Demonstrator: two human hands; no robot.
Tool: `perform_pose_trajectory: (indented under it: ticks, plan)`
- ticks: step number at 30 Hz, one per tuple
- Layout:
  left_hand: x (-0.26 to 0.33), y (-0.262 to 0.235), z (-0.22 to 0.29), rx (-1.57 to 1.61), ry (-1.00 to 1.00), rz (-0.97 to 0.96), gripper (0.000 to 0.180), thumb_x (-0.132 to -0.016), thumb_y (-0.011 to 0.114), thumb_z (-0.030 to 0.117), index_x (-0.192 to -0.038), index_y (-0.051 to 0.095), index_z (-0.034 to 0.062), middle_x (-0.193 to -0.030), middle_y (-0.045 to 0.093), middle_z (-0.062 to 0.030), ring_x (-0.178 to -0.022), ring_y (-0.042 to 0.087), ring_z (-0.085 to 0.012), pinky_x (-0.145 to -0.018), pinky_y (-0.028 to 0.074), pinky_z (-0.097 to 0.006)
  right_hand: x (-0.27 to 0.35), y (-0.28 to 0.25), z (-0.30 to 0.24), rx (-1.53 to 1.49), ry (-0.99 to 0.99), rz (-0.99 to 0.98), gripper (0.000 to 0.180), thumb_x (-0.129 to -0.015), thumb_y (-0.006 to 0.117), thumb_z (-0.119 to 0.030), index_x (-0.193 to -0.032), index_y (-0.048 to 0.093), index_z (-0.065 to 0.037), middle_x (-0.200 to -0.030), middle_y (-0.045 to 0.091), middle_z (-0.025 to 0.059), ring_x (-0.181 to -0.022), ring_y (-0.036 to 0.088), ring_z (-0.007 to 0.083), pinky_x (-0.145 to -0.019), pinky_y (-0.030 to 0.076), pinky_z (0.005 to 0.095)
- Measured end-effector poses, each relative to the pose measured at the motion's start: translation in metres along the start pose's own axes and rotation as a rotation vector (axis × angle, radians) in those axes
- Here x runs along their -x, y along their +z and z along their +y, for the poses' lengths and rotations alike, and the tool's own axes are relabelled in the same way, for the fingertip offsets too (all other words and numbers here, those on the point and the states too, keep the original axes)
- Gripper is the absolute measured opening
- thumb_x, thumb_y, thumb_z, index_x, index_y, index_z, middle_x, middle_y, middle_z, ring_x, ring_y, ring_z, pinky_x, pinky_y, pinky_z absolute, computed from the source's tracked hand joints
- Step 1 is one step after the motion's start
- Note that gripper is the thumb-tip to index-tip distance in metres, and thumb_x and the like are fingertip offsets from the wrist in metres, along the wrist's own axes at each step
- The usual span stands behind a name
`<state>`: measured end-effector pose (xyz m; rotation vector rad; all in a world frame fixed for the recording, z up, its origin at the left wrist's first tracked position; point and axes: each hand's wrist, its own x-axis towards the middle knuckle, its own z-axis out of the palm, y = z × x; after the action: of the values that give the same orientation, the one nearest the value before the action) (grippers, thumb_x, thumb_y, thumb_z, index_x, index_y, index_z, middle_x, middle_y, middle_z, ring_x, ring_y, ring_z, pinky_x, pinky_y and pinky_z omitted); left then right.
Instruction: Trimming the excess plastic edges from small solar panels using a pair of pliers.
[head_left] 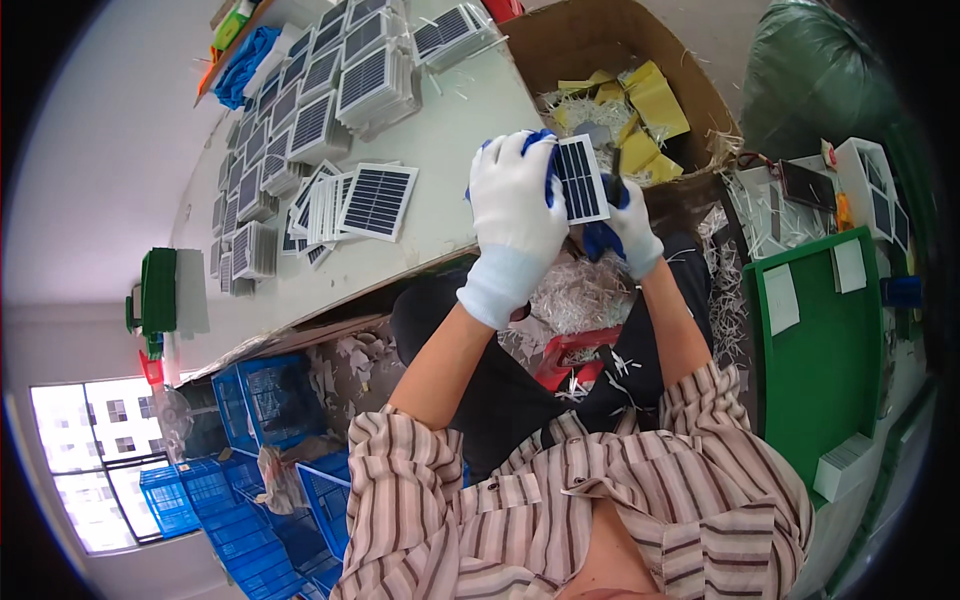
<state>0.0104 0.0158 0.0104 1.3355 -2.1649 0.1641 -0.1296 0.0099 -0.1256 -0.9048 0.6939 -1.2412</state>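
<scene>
My left hand (513, 205), in a white glove with blue-coated fingertips, grips a small solar panel (582, 182) by its left edge. The panel is dark with thin pale lines and a white border, held tilted off the table's front edge. My right hand (634, 232), gloved the same way, is closed around a dark narrow tool (615, 172) close beside the panel's right edge. The tool's exact kind cannot be made out. On the table (455, 125), left of my hands, lies a loose fan of similar panels (378, 202).
Stacks of panels (375, 88) cover the table's far left. Beyond my hands stands a cardboard box (560, 40) with yellow pieces and white strips. A green tray (815, 350) is at right, blue crates (265, 400) at lower left. White shreds (580, 300) lie below my hands.
</scene>
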Motion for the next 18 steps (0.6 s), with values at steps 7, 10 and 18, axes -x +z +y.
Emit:
perform_pose_trajectory:
  ticks: [7, 10, 18]
  plan:
    - [0.005, 0.008, -0.003, 0.005, -0.059, 0.020, 0.034, -0.069, 0.060, 0.004, -0.103, 0.060, 0.0061, -0.103, 0.057, -0.0126, -0.102, 0.050, -0.0320, -0.090, 0.039, -0.043, 0.055, 0.039, -0.019, 0.505, -0.066, -0.338, 0.021, -0.070, 0.072, -0.013, -0.085, 0.062, -0.002, -0.070, 0.062, 0.0015, -0.065, 0.058, 0.0096, -0.063, 0.049, 0.0258]
    - [0.004, 0.010, 0.002, -0.013, -0.045, 0.092, 0.029, -0.074, 0.060, 0.004, -0.102, 0.062, 0.0082, -0.099, 0.059, -0.0104, -0.097, 0.053, -0.0309, -0.086, 0.043, -0.040, 0.071, 0.048, 0.003, 0.212, -0.125, 0.000, 0.025, -0.074, 0.068, -0.011, -0.094, 0.057, 0.000, -0.081, 0.064, 0.0051, -0.071, 0.060, 0.0106, -0.069, 0.049, 0.0251]
    - [0.004, 0.014, 0.005, 0.007, -0.062, 0.025, 0.034, -0.071, 0.064, 0.010, -0.104, 0.059, 0.0037, -0.104, 0.056, -0.0132, -0.103, 0.050, -0.0328, -0.090, 0.040, -0.042, -0.040, 0.035, 0.069, 0.460, -0.624, 0.396, 0.034, -0.084, 0.061, -0.019, -0.112, 0.047, -0.006, -0.097, 0.061, 0.0098, -0.083, 0.063, 0.0223, -0.074, 0.050, 0.0338]
